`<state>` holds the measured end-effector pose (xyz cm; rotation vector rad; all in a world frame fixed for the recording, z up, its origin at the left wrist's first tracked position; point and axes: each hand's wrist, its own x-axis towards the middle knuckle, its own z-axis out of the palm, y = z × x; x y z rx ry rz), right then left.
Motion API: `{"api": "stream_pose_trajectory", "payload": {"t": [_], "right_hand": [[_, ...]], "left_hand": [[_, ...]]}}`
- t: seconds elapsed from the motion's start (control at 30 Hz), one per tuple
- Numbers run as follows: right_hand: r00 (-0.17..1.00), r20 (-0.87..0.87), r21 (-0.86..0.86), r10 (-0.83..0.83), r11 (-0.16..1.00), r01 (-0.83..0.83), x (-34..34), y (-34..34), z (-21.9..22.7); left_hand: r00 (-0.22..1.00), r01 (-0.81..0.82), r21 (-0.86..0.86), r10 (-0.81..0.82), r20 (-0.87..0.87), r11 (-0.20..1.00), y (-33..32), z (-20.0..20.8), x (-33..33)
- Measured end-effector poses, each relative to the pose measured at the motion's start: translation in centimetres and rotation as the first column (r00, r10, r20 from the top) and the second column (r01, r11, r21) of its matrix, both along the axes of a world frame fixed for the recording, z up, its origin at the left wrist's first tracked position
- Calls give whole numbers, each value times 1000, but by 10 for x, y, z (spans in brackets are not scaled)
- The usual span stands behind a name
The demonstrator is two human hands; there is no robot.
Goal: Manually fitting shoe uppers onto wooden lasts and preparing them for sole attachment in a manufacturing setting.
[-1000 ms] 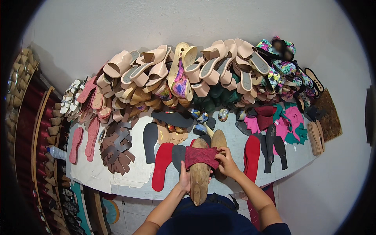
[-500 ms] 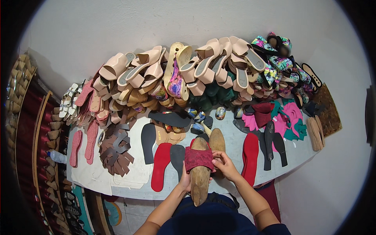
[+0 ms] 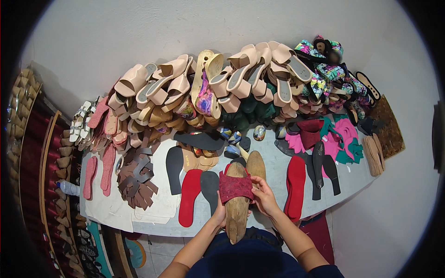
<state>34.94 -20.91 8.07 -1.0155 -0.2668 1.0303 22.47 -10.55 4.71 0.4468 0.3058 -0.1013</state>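
Observation:
Close to my body, a worn wooden shoe last [image 3: 237,218] is held with its heel end toward me. A dark red patterned upper strap [image 3: 235,187] wraps across it. My left hand [image 3: 219,213] grips the last from the left side, its fingers partly hidden underneath. My right hand [image 3: 264,198] pinches the strap's right edge between thumb and fingers. Behind the strap lies a second wooden last [image 3: 256,166] on the table. Left of the held last are a grey sole [image 3: 210,186] and a red insole [image 3: 190,197]. To the right lie stacked red insoles [image 3: 295,187].
The grey table [image 3: 162,227] curves round me. Beige heeled sandals [image 3: 241,83] pile up along the wall, with colourful patterned sandals [image 3: 331,72] at right. Brown strap pieces [image 3: 136,180] lie at left. Pink cutouts [image 3: 345,132] lie at right. A shelf of lasts [image 3: 62,162] stands far left.
My right hand has stayed at the strap's right edge with only a slight shift of the fingers. The last and my left hand look nearly unmoved. The view has shifted slightly.

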Motion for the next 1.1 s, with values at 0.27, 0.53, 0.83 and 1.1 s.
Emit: {"api": "stream_pose_trajectory", "payload": {"t": [0.27,0.53,0.83,1.1], "right_hand": [[989,-116,130,-86,986,101,-11,7,-13],[998,58,164,10,986,-19,4,2,-17],[301,911,-352,282,912,210,3,-9,32],[-260,922,-187,286,919,347,14,-9,18]], "left_hand": [[952,-184,85,199,-233,979,-6,5,4],[984,-57,37,62,-164,998,0,1,4],[965,-112,139,141,-220,984,0,-1,9],[971,-100,157,131,-199,982,-3,1,12]]}}
